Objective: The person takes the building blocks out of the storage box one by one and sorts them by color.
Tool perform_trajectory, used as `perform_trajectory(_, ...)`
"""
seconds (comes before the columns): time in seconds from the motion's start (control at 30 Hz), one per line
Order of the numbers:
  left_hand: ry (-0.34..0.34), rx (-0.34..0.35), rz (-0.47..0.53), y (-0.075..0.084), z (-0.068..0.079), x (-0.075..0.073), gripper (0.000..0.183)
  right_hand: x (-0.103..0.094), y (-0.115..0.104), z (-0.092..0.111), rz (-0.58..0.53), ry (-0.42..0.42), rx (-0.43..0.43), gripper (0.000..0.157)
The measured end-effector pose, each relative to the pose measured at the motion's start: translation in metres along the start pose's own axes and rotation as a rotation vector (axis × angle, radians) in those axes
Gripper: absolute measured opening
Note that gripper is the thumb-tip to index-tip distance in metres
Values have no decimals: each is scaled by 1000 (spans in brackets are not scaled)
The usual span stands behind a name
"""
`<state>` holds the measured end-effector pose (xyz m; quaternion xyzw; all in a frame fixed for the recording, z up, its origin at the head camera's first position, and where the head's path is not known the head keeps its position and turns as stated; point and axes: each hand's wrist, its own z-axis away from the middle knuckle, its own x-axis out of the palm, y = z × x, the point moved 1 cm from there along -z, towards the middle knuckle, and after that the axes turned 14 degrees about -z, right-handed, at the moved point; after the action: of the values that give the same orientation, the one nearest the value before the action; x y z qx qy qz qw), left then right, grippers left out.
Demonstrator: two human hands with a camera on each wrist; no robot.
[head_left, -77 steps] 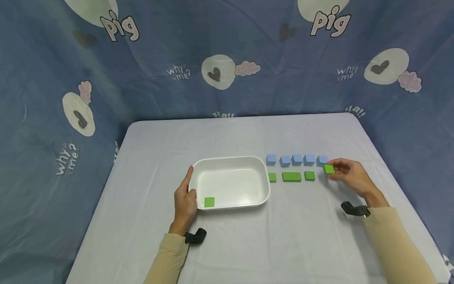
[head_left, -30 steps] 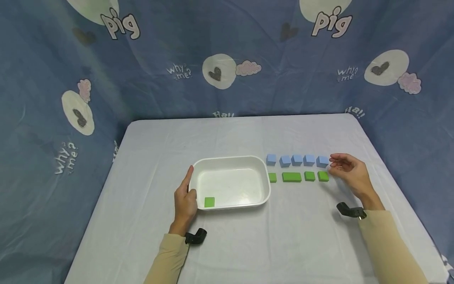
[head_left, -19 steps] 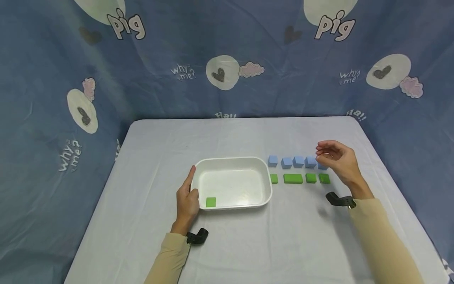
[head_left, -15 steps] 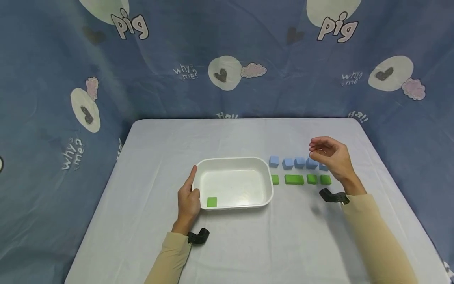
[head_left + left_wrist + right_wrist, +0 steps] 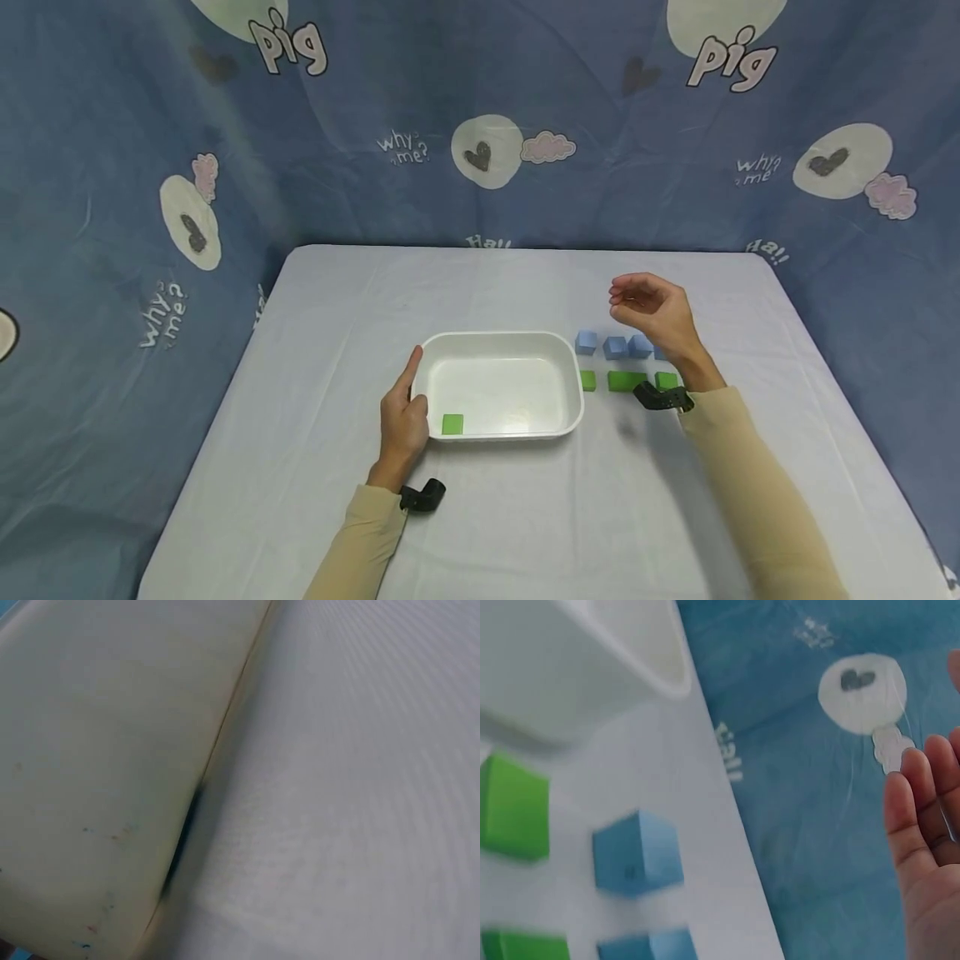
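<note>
My left hand (image 5: pixel 403 425) grips the left end of a white tray (image 5: pixel 502 346), its index finger along the rim and thumb near the side. A green block (image 5: pixel 452 424) lies in the tray's near left corner. Above the row of blue cubes (image 5: pixel 616 347) hovers my right hand (image 5: pixel 660 315), fingers loosely bent, nothing between them. Below that row lie a long green block (image 5: pixel 627 381), a small green block (image 5: pixel 666 381) and another green block (image 5: pixel 588 380) beside the tray's right edge. My right wrist and forearm hide the right ends of both rows.
The left wrist view is filled by the tray's outer side (image 5: pixel 97 750) and the white tablecloth (image 5: pixel 360 795). A patterned blue curtain (image 5: pixel 375 200) hangs around the table. Each wrist wears a black camera mount (image 5: pixel 423 497).
My right hand set a green block down at the right end of the green row, released it, then rose and moved left over the blue cubes. The left hand keeps its grip.
</note>
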<state>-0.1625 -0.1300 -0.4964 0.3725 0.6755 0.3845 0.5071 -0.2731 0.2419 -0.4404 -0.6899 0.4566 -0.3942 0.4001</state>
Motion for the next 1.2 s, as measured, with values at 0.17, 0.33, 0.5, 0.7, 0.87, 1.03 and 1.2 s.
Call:
perform_trajectory(0.17,-7,-7,28,-2,-1,-1,74,23,8,-13,-73,-21,-8,38)
perform_trajectory(0.33,-1,-3,18,-2,-2,-2,73,45,17,-27,-103,-48,-40,36)
perform_trajectory(0.5,0,5,10,-3,-3,-3,73,64,28,-36,-157,-83,-52,35)
perform_trajectory(0.7,5,24,10,-4,-1,-4,72,80,40,-39,-224,-127,-56,34)
perform_trajectory(0.87,12,29,-6,-4,-1,-5,72,95,47,-41,-187,-160,-55,34)
perform_trajectory(1.03,5,20,-1,-5,0,-5,72,115,57,-44,-87,-231,-57,32)
perform_trajectory(1.2,-10,1,6,-7,0,-4,72,135,68,-42,-18,-278,-27,32)
